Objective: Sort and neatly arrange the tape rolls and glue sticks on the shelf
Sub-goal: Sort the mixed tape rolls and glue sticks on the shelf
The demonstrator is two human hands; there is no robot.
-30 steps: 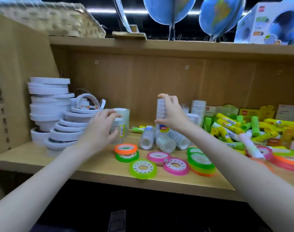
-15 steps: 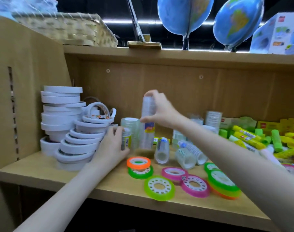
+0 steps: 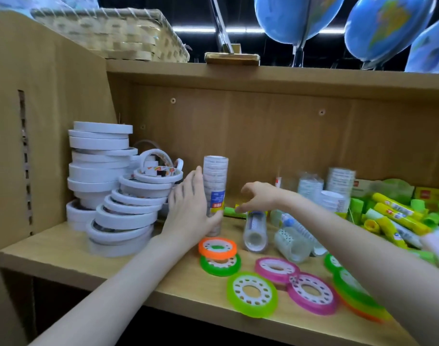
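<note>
A tall clear tube of tape rolls (image 3: 216,181) stands upright on the shelf (image 3: 63,248), just right of the leaning white tape rolls (image 3: 131,208). My left hand (image 3: 188,211) holds this tube, fingers up along its left side and thumb across its base. My right hand (image 3: 261,198) hovers just right of it with fingers loosely spread, holding nothing. Below that hand lie more clear tubes (image 3: 255,231). Flat coloured tape rolls, orange (image 3: 217,247), green (image 3: 252,294) and pink (image 3: 312,293), lie near the front edge. Yellow-green glue sticks (image 3: 398,218) are heaped at the right.
A taller stack of white tape rolls (image 3: 101,168) fills the left corner against the side panel (image 3: 38,121). More tube packs (image 3: 341,181) stand at the back. On the board above sit a wicker basket (image 3: 113,33) and blue globes (image 3: 298,16).
My right hand carried the tall tube leftward, stood it beside the white rolls and let go. My left hand left the short pack and took hold of the tall tube.
</note>
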